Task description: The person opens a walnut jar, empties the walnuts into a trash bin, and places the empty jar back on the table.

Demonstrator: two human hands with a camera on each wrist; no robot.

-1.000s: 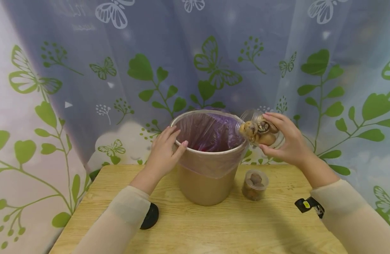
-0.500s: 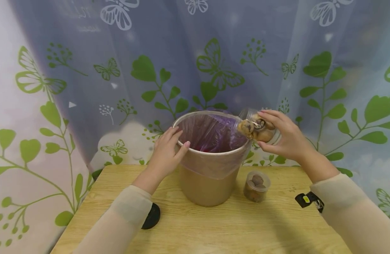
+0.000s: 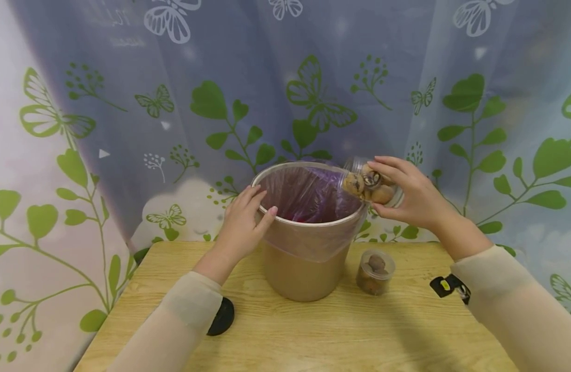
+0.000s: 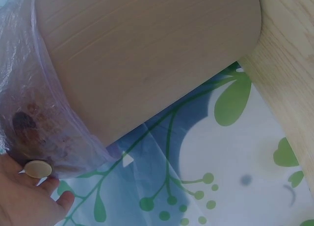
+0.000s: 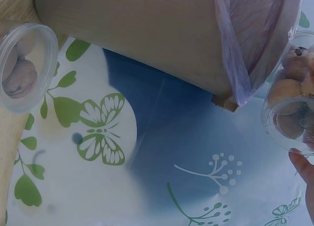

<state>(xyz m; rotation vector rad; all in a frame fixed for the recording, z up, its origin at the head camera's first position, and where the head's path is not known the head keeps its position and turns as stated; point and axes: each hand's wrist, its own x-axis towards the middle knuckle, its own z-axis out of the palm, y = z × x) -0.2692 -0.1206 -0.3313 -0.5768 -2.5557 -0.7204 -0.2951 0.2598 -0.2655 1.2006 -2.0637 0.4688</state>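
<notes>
Jar [image 3: 358,165] tilted right of centre, clamped in the right hand [image 3: 417,199], its mouth at the bin's [image 3: 304,281] rim, tan lumps [image 3: 355,184] crowding inside! Left hand [image 3: 241,222], centre-left, thumb apart, rests on that rim. Purple bag [image 3: 313,191] lines the bin; lower right, a clear tub [image 3: 390,264] of brown lumps [image 3: 376,262] stands on the table [image 3: 285,336].

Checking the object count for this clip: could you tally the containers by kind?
Clear plastic jars: 2 (one in the right hand, one on the table)
Plastic-lined bin: 1
Total: 3 containers
</notes>
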